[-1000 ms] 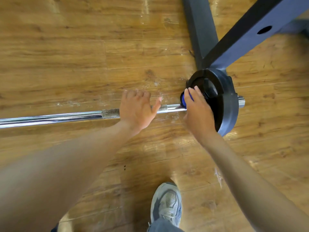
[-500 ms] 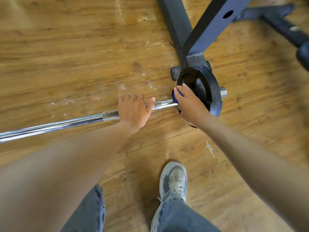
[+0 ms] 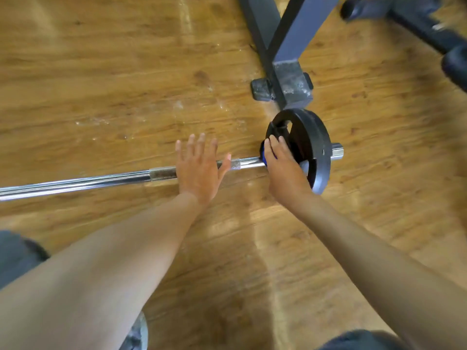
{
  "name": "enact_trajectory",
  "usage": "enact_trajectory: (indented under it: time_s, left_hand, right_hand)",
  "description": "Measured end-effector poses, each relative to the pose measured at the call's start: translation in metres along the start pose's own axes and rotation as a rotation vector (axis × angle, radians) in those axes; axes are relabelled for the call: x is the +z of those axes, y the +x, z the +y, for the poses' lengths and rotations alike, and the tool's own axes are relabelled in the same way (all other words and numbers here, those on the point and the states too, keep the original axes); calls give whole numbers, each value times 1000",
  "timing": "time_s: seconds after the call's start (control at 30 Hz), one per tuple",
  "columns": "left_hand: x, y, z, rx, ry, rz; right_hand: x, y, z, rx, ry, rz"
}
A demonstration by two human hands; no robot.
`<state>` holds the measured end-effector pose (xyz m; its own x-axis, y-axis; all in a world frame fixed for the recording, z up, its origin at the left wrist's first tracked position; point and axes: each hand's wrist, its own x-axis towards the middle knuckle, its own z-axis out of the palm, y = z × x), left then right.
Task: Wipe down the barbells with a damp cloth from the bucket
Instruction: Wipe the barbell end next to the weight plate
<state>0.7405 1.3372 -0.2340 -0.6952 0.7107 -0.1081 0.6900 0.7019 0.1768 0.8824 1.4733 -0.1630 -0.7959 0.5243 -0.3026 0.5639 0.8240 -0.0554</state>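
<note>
Barbell on wood floor, long axis left-right, slightly rising rightward; chrome shaft, knurled patch, black plate at right end. Left hand flat on shaft, fingers straight. Right hand grips blue collar beside plate.

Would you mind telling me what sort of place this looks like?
Most likely a gym or weight room: a chrome barbell loaded with a black weight plate lies on a wood floor, beside a steel rack frame.

Dark rack frame on wood floor
</note>
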Motion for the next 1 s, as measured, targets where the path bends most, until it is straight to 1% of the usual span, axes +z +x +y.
enact_trajectory:
  time_s: [0.07,0.17,0.23,0.3,0.4,0.47,0.53,0.6,0.63,0.7,0.73,0.77,0.83,0.9,0.93,1.0]
  left_hand:
    - [3,-14,6,-22,4,26]
    - [9,-37,11,-40,6,61]
    - [13,-51,14,-43,12,76]
    - [15,-65,16,-65,23,82]
    - [18,-89,23,-57,29,84]
    - [18,-105,28,-68,15,79]
    - [19,-121,32,-87,-16,84]
    - [21,-133,37,-102,-35,96]
    - [23,-138,38,-113,-39,102]
    - [26,-151,38,-121,-23,100]
    - [29,-159,40,-121,-11,98]
    - [31,-166,43,-128,-11,92]
    - [33,-183,50,-169,-39,88]
    - [34,-194,56,-204,-60,93]
    - [34,-200,58,-217,-67,93]
    - [34,-211,61,-227,-67,93]
  right_hand:
    - [7,-25,-1,35,-53,-14]
    - [7,-14,1,2,-75,-49]
    - [12,-11,2,25,-50,-22]
    - [26,-35,-2,27,-17,23]
    - [41,-84,-1,44,-86,19]
    - [35,-81,-2,25,-56,47]
    - [27,-74,-2,28,29,-21]
    - [33,-89,0,70,65,-35]
    - [42,-105,0,76,49,-13]
    - [54,-136,-2,66,-75,22]
    - [56,-140,0,55,-97,25]
    - [54,-135,1,53,-69,-2]
    - [41,-119,1,95,63,-102]
    - [38,-126,2,109,117,-134]
    - [42,-140,2,79,92,-125]
    - [52,-177,3,33,11,-54]
